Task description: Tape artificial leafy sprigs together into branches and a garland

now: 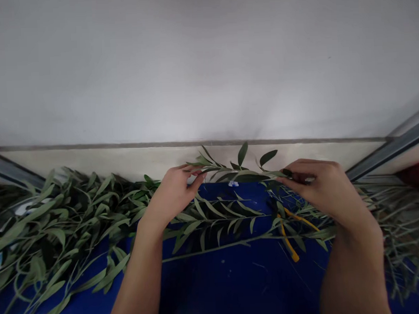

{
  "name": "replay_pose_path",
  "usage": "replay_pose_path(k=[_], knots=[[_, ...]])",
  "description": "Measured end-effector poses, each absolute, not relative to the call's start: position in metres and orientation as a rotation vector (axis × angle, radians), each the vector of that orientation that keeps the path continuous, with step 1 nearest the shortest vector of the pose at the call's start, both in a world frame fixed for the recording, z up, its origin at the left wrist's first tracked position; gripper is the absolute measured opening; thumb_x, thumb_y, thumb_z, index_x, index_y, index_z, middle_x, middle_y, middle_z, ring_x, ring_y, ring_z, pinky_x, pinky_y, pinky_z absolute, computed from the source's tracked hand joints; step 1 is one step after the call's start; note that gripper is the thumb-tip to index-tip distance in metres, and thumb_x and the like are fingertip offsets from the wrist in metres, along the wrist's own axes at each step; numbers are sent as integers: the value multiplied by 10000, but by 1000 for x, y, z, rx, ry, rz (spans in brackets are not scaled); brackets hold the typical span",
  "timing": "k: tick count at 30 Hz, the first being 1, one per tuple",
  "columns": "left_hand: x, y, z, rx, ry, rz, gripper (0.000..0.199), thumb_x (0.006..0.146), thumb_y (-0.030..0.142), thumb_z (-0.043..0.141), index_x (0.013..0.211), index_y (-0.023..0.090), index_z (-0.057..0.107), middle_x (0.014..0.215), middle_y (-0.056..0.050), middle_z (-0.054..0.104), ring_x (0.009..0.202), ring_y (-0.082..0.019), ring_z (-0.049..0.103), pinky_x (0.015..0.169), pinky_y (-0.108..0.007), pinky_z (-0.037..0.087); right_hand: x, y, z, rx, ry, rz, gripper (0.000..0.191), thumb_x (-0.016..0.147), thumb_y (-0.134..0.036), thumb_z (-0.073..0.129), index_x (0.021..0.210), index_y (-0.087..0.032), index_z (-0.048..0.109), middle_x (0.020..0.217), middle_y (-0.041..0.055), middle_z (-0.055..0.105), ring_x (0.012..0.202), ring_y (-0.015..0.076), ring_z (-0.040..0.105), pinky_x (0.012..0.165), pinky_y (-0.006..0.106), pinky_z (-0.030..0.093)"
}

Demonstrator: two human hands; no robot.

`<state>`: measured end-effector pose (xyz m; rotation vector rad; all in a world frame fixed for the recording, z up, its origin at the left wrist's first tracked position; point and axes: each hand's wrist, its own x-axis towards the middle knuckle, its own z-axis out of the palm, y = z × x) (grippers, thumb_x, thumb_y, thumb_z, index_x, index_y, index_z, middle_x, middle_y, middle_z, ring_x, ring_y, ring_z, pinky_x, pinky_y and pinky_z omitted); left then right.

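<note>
A leafy green sprig (pixel 245 175) is stretched sideways above the blue table (pixel 236 285), in front of the wall. My left hand (pixel 178 188) pinches its left end between thumb and fingers. At its right end, my right hand (pixel 312 178) has thumb and fingers closed on the stem. Several narrow-leaved branches (pixel 212 221) lie flat on the table below the sprig. Beneath my right hand, a cutting tool with yellow handles (pixel 287 239) rests among cut stems; leaves partly hide its dark head.
A large heap of leafy branches (pixel 56 228) covers the table's left side. On the right is a pile of thin stems (pixel 403 227), with something red (pixel 418 175) behind it. A pale wall (pixel 206 74) rises at the back, between metal posts.
</note>
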<state>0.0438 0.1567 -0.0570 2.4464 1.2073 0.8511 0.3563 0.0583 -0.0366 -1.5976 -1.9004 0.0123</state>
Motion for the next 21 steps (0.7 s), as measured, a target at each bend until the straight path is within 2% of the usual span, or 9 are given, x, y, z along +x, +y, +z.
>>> replay_pose_path(k=[4, 8, 13, 21], knots=[[48, 155, -57, 2375, 1164, 836, 289, 1000, 325, 574, 1200, 200, 740, 1123, -67, 791, 1022, -259, 741, 877, -375, 583, 366, 56, -40, -1666, -1839, -41, 243, 883, -356, 723, 709, -223, 616, 668, 0, 618, 564, 159, 527, 590, 311, 394], [55, 153, -62, 2423, 1071, 835, 305, 1028, 303, 532, 1264, 249, 717, 1170, -47, 772, 995, -230, 732, 869, -360, 579, 371, 56, -42, -1712, -1800, -68, 273, 851, -424, 733, 704, -227, 616, 628, 8, 611, 572, 185, 546, 602, 331, 381], [60, 153, -64, 2510, 971, 797, 335, 1028, 246, 523, 1327, 236, 673, 1115, -52, 764, 960, -217, 716, 847, -364, 591, 373, 58, -44, -1741, -1817, -36, 260, 840, -426, 727, 707, -222, 638, 608, 6, 624, 567, 183, 551, 611, 330, 391], [57, 154, -64, 2568, 973, 795, 300, 1037, 268, 511, 1264, 224, 702, 1139, -66, 757, 976, -238, 718, 847, -392, 586, 376, 60, -46, -1735, -1808, -37, 255, 830, -435, 728, 715, -218, 658, 603, 3, 624, 548, 171, 546, 586, 316, 393]])
